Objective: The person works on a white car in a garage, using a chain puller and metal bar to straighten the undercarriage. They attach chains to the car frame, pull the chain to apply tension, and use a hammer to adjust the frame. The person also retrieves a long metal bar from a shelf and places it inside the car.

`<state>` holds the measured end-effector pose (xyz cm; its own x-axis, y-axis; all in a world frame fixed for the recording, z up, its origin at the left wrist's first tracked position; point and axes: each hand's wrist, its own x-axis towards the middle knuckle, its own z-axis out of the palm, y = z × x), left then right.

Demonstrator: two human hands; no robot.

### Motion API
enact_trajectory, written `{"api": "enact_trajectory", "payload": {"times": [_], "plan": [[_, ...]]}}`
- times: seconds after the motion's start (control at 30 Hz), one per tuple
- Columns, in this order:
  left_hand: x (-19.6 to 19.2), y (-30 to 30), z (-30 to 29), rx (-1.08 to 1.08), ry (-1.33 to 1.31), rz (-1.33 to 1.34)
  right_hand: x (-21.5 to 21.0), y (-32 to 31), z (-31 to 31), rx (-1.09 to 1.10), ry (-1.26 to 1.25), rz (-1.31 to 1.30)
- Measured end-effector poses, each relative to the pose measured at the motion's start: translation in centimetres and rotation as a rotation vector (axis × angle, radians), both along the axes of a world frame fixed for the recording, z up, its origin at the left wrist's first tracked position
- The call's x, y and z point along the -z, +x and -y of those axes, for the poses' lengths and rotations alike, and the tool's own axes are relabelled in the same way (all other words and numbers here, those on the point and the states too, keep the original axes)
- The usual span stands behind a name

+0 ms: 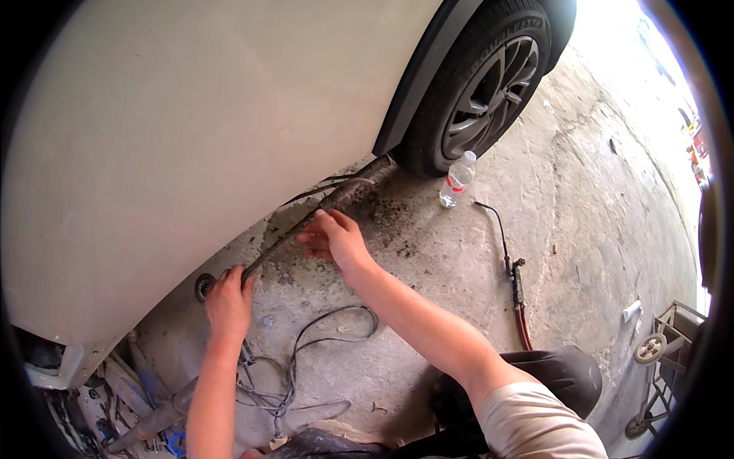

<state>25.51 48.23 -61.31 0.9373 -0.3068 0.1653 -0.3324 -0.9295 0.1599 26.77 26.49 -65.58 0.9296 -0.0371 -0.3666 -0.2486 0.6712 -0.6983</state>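
Note:
A pale car body (214, 115) fills the upper left, and a long dark bar (284, 239) runs along its lower edge toward the wheel. My left hand (229, 302) is closed over the near end of this bar, its fingertips partly hidden. Close beside that hand sits a small dark round wheel or disc (204, 288); what it belongs to is hidden. Farther along, my right hand (336, 241) has its fingers loosely apart, with the thumb at the bar and nothing visibly held.
A clear plastic bottle (457, 180) stands by the car tire (436, 122). To the right lies a torch-like tool (515, 279) with red hoses. Looped black cable (294, 359) covers the floor below my hands. A wheeled metal frame (661, 359) stands far right.

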Motion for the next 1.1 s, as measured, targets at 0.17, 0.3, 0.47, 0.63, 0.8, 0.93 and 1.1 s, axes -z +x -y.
{"api": "enact_trajectory", "payload": {"times": [0.17, 0.3, 0.47, 0.63, 0.8, 0.93, 1.1], "plan": [[1.5, -0.4, -0.9, -0.015, -0.040, 0.001, 0.9, 0.8, -1.0, 0.017, -0.038, 0.040], [-1.6, -3.2, -3.1, 0.059, -0.027, -0.044, 0.3, 0.9, -1.5, 0.011, -0.163, 0.036], [-2.7, -8.4, -11.8, -0.286, -0.180, 0.144, 0.6, 0.9, -1.2, 0.033, -0.191, 0.047], [4.8, -17.2, -22.5, -1.231, -0.673, 0.023, 0.0, 0.4, -2.5, 0.069, -0.201, 0.046], [5.0, -15.9, -18.5, -1.726, -1.139, -0.411, 0.6, 0.4, -1.6, 0.115, -0.217, 0.050], [8.0, -13.4, -20.0, -1.487, -2.023, 0.084, 0.6, 0.3, -1.8, 0.105, -0.215, 0.069], [10.0, -12.8, -20.6, -1.244, -2.297, 0.285, 0.9, 0.1, -1.6, 0.098, -0.235, 0.053]]}}
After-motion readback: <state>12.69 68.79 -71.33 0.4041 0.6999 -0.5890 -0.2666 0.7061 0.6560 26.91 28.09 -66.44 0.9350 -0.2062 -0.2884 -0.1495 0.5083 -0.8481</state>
